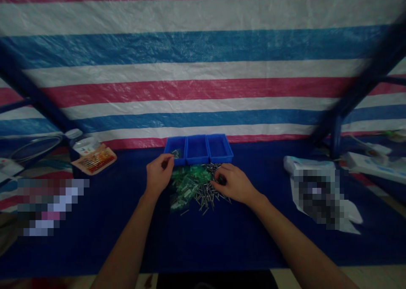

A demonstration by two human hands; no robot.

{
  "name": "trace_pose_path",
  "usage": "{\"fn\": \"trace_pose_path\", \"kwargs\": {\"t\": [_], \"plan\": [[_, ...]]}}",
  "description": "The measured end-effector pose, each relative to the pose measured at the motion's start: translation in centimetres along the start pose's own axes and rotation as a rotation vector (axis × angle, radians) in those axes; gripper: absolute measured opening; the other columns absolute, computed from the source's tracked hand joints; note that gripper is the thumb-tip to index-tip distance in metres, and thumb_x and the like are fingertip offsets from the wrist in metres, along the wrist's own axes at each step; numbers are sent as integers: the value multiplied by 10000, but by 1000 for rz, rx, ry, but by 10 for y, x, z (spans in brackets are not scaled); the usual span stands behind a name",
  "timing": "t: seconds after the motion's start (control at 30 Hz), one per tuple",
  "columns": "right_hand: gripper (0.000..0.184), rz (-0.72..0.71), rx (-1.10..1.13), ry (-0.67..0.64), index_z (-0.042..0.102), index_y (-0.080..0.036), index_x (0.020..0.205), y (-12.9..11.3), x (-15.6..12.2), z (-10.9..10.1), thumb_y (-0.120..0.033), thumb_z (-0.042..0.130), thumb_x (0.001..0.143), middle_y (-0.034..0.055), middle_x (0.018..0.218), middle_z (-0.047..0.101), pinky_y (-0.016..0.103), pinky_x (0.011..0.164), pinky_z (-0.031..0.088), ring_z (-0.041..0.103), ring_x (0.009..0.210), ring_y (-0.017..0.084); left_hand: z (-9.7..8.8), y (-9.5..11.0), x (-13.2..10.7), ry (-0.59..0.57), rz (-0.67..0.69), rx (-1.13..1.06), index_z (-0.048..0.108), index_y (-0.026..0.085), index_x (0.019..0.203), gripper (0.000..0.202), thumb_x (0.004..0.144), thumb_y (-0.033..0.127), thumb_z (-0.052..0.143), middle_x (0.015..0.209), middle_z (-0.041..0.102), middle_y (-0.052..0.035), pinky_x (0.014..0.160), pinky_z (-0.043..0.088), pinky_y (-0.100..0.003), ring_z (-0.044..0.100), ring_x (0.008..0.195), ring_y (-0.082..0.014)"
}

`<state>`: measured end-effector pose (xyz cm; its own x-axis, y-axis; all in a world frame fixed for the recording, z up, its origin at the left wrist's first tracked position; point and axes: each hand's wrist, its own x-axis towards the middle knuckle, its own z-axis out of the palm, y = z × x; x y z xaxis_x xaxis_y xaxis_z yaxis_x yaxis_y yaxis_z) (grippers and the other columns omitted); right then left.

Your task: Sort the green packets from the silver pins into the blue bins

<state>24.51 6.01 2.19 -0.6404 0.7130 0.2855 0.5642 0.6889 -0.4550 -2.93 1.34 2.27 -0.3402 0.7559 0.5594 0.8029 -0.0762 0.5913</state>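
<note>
My left hand (159, 172) is closed, its fingertips pinched together at the front edge of the blue three-compartment tray (197, 159). Whatever it may hold is too small to make out. In the tray's left compartment lie small clear-and-silver pieces (176, 153). My right hand (236, 183) curls over the right side of a pile of thin silver metal pins (207, 194), like nails or rivets. Its fingers are closed, and their contents are hidden. Left of the pins, green and clear small plastic packets (187, 185) lie heaped between my hands.
A blue table (203, 242) stands before a striped plastic sheet (203, 86). At left are a pack of orange-brown sticks (95, 160) and a white-capped container (84, 144). A white plastic bag (312, 164) lies at right. Blue frame posts (345, 98) slant upward on both sides.
</note>
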Motion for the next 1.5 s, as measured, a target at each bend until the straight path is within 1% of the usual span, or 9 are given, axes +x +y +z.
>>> {"fn": "trace_pose_path", "kwargs": {"t": [0.23, 0.43, 0.63, 0.83, 1.07, 1.17, 1.27, 1.33, 1.5], "plan": [[79, -20, -58, 0, 674, -182, 837, -1, -2, 4, -234, 622, 869, 71, 908, 622, 371, 808, 412, 564, 888, 217, 0, 4, -1, -6, 8, -13, 727, 194, 904, 251, 874, 372, 552, 748, 752, -19, 659, 514, -253, 686, 655, -168], [113, -25, 47, 8, 703, -191, 844, 7, 0, -1, -230, 614, 903, 53, 860, 637, 360, 796, 438, 592, 852, 199, -2, 8, -3, -12, 27, -6, 726, 195, 893, 232, 881, 354, 559, 765, 759, -24, 654, 512, -260, 693, 674, -173], [162, 3, 272, 39, 735, -211, 876, 7, 2, -6, -270, 594, 931, 39, 868, 708, 337, 779, 473, 642, 815, 174, 1, 7, -5, -33, 38, -8, 731, 190, 919, 231, 885, 347, 565, 776, 758, -21, 655, 511, -258, 687, 667, -166], [180, 109, 533, 144, 765, -240, 936, 10, 3, -12, -290, 600, 886, 51, 982, 770, 388, 853, 504, 695, 898, 211, 5, 3, -5, -36, 53, -11, 733, 197, 915, 220, 878, 341, 571, 769, 759, -14, 646, 518, -256, 690, 658, -163], [283, 300, 935, 268, 744, -230, 889, 21, 8, -17, -479, 699, 762, 41, 861, 760, 331, 707, 523, 646, 699, 159, 8, -1, -5, -11, 64, -21, 732, 204, 898, 203, 877, 336, 580, 754, 758, -23, 618, 522, -265, 693, 647, -166], [351, 389, 1074, 324, 662, -211, 753, 22, 9, -21, -562, 685, 759, 19, 725, 687, 261, 580, 466, 562, 591, 111, 8, -1, -6, -11, 68, -24, 734, 207, 902, 192, 876, 324, 584, 754, 758, -22, 622, 523, -267, 693, 644, -163], [467, 483, 1153, 339, 469, -212, 568, 23, 9, -22, -578, 710, 730, -51, 506, 440, 221, 418, 280, 353, 438, 64, 8, -1, -6, -13, 70, -25, 733, 209, 900, 193, 880, 327, 582, 753, 755, -19, 624, 520, -262, 693, 647, -161], [506, 539, 1182, 325, 398, -222, 535, 23, 9, -21, -555, 748, 687, -82, 473, 319, 224, 387, 172, 251, 408, 49, 8, -1, -6, -15, 70, -24, 731, 209, 894, 191, 881, 327, 580, 751, 751, -14, 625, 517, -260, 690, 648, -160], [481, 601, 1227, 311, 415, -216, 544, 24, 10, -18, -521, 768, 658, -85, 483, 306, 217, 391, 145, 239, 419, 44, 8, -1, -6, -18, 65, -21, 724, 210, 889, 176, 882, 319, 585, 720, 734, 0, 624, 508, -252, 668, 617, -149]]}}
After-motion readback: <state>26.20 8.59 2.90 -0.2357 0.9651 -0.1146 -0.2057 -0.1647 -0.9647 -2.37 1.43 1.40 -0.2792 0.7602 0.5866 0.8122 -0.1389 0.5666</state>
